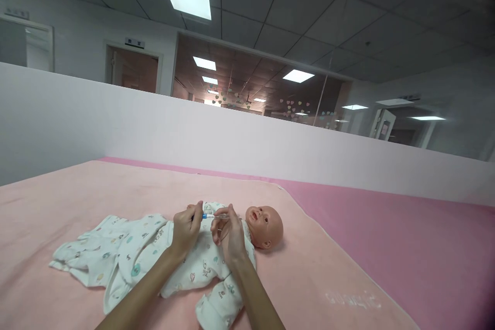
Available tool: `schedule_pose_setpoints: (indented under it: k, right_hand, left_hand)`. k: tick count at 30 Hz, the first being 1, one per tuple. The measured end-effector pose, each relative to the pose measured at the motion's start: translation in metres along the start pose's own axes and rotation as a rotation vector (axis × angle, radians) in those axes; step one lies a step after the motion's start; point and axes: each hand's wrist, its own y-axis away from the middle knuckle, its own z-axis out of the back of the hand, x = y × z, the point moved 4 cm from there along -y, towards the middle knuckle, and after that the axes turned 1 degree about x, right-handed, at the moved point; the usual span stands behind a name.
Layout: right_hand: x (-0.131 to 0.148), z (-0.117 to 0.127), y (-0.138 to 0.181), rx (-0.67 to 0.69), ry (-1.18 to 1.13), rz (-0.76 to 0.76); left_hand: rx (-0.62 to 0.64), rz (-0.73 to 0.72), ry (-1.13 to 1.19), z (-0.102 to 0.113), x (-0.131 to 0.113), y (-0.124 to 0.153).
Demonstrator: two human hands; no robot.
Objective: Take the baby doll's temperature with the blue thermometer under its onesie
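A baby doll [266, 227] lies on its back, head to the right, in a white printed outfit [197, 263]. Above its chest I hold a thin clear stick with a blue end [208, 215], which looks like a thermometer. My left hand [186, 229] is closed in a fist around the blue end. The fingers of my right hand [232, 237] curl around the clear end, which they partly hide. Both wrists are over the doll's clothing, and its far arm is mostly hidden behind my hands.
Beneath the doll spreads a peach blanket [340, 278], with a pink surface [386, 221] showing at the right and along the back. A low white wall [232, 134] stands behind. Beyond it are windows, doorways and ceiling lights.
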Motion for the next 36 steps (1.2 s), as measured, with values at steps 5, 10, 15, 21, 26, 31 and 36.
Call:
schedule_pose_setpoints:
  k: [5, 10, 15, 21, 26, 31, 36]
  right_hand:
    - [-0.006, -0.004, 0.004, -0.017, 0.224, 0.056]
    - [0.021, -0.009, -0.006, 0.018, 0.321, 0.048]
    - [0.098, -0.001, -0.017, -0.032, 0.099, 0.210]
    - [0.098, -0.010, -0.012, 0.233, 0.558, 0.101]
    - [0.100, -0.016, 0.013, 0.275, 0.567, 0.085]
    - [0.083, -0.037, 0.039, 0.373, 0.620, 0.028]
    - [0.058, -0.059, 0.061, 0.601, 0.541, -0.182]
  left_hand:
    - [0.013, -0.070, 0.126, -0.003, -0.002, 0.004]
    - [-0.012, 0.020, 0.266, -0.002, 0.004, 0.002]
    - [-0.025, 0.250, 0.463, -0.007, 0.021, -0.004]
    - [-0.084, 0.481, 0.671, -0.011, 0.033, -0.006]
    - [-0.085, 0.621, 0.752, -0.014, 0.039, -0.005]
    - [-0.077, 0.673, 0.784, -0.019, 0.049, -0.003]
    - [-0.053, 0.686, 0.803, -0.023, 0.050, -0.004]
